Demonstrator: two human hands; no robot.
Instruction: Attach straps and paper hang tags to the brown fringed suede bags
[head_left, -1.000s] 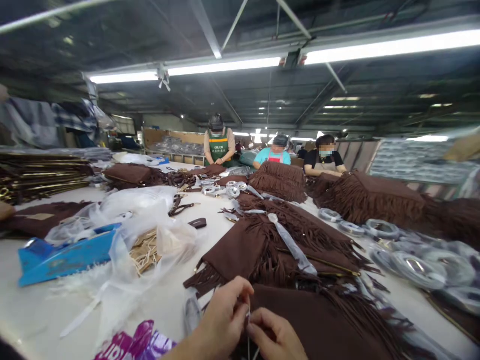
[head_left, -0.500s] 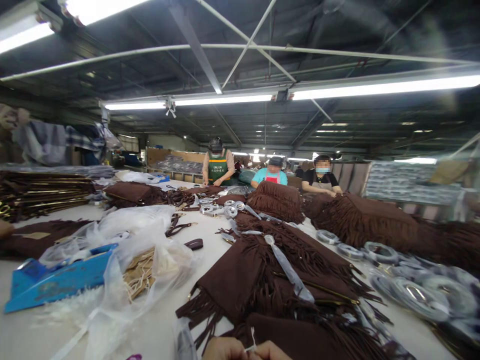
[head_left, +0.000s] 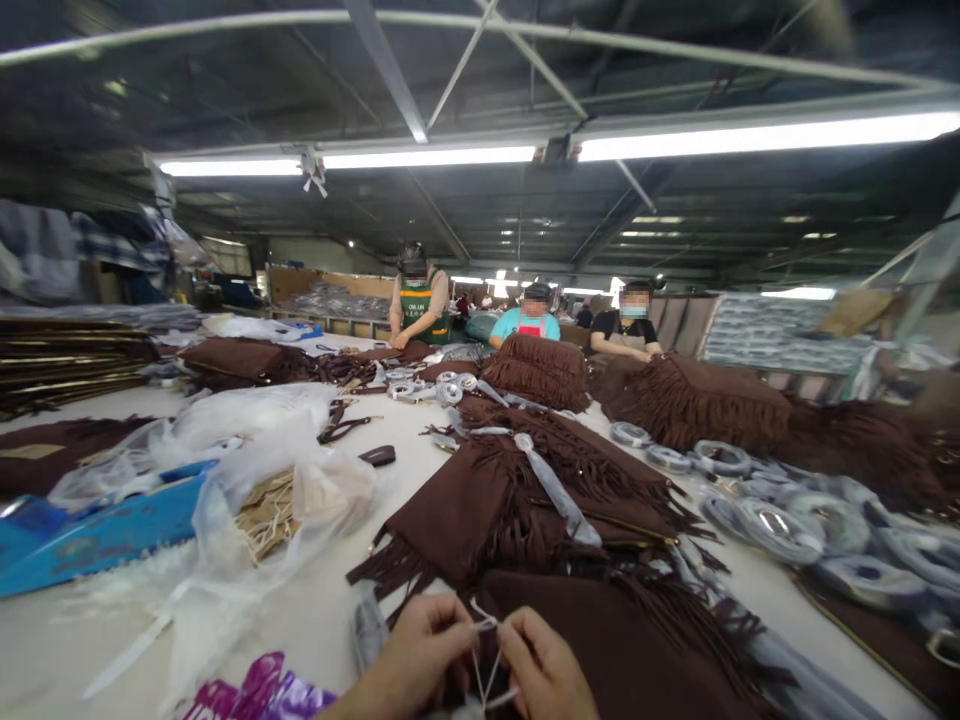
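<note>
A thin white string (head_left: 484,668) runs between my two hands at the bottom middle, crossing itself in a loop. My left hand (head_left: 427,640) pinches it from one side, and my right hand (head_left: 541,660) pinches it from the other; the fingertips are close but apart. What the string's lower end joins is cut off by the frame edge. Just beyond my hands lies a dark brown fringed bag (head_left: 592,625). Another brown fringed bag (head_left: 457,510) is spread behind it, with a plastic-wrapped strap (head_left: 559,490) across the top.
To the left are a blue tape dispenser (head_left: 112,535) and a clear plastic bag (head_left: 322,500) with brown tags (head_left: 266,515) and strings. Wrapped coiled straps (head_left: 780,530) lie at right. Stacked fringed bags (head_left: 705,400) stand farther back. Several co-workers, one in a green apron (head_left: 421,310), work across the table.
My view has tilted down, so both hands now show more fully. The string is drawn into a visible loop between them. A purple printed wrapper shows more at the lower left.
</note>
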